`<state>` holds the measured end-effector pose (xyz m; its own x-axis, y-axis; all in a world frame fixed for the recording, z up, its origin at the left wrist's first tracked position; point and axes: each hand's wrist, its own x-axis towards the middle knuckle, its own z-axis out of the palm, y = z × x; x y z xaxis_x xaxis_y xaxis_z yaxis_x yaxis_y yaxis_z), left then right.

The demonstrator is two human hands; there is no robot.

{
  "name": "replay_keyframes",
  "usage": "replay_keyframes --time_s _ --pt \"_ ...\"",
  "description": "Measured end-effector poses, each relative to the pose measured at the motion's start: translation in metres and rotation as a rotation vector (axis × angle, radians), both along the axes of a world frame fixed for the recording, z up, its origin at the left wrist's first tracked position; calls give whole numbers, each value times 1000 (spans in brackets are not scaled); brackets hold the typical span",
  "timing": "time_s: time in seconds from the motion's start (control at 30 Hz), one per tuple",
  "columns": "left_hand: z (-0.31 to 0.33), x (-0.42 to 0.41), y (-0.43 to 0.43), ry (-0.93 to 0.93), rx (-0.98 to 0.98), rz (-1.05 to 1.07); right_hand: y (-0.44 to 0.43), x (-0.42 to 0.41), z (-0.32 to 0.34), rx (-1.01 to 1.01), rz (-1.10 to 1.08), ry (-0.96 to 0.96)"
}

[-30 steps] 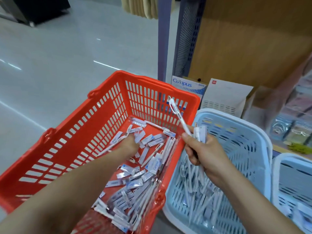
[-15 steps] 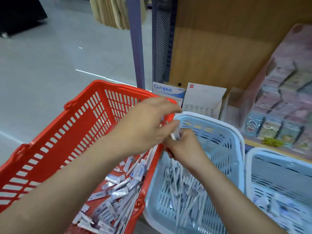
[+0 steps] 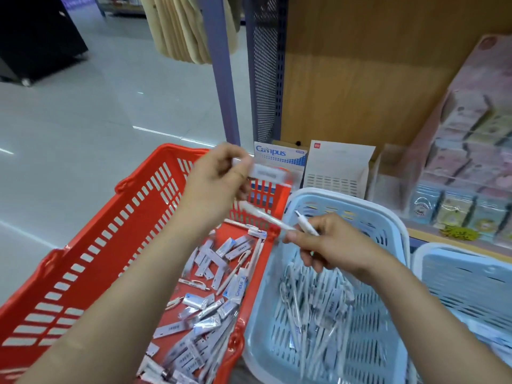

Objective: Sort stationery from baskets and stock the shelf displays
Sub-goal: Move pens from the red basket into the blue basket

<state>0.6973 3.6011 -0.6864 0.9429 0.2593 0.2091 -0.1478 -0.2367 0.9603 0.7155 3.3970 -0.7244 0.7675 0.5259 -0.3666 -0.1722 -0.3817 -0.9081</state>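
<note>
A red basket [image 3: 91, 261] on the left holds several loose white pens and small label wrappers. To its right a pale blue basket [image 3: 346, 200] holds several white pens. My left hand [image 3: 213, 187] is raised over the red basket's far rim and pinches a blurred white label wrapper [image 3: 267, 173]. My right hand [image 3: 329, 242] is above the blue basket's near-left side and grips white pens [image 3: 266, 216] that point up and to the left.
A second pale blue basket [image 3: 465, 275] sits at the far right. Behind the baskets stand a Campus notebook pack [image 3: 279, 156], a white box [image 3: 338, 167] and packaged stationery [image 3: 471, 167] against the wooden shelf back [image 3: 360, 79]. Grey floor lies on the left.
My hands, joined over the blue basket's rim half a second ago, have drawn apart. The left hand rose up and left with a label wrapper. The right hand keeps the pens.
</note>
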Motion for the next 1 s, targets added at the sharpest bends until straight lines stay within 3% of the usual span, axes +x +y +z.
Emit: replay_keyframes --time_s 0.1,0.17,0.23,0.33,0.5,0.6,0.77,0.83,0.93,1.0 --pt "-15 -4 22 38 -506 187 -10 5 -7 133 -101 191" --pt "-45 -8 37 164 -590 285 -8 5 -10 288 -212 342" --pt "-87 -15 48 363 -520 408 -1 1 -13 367 -281 470" --pt "-147 -32 53 633 -253 516 12 -7 -25 356 -304 563" --pt "-177 -48 53 794 -63 524 24 -22 -41 342 -300 506" --pt "-157 -40 53 730 74 476 24 -22 -39 362 -269 498" --pt "-65 -15 26 239 -121 259 22 -18 -35 328 -176 450" --pt "-35 -7 6 130 35 61 19 -15 -31 304 -127 424" --pt "-23 2 -17 72 441 -125 11 -8 -19 293 -62 409" --pt "-23 6 -24 109 427 -114 5 -5 -10 296 -23 407"
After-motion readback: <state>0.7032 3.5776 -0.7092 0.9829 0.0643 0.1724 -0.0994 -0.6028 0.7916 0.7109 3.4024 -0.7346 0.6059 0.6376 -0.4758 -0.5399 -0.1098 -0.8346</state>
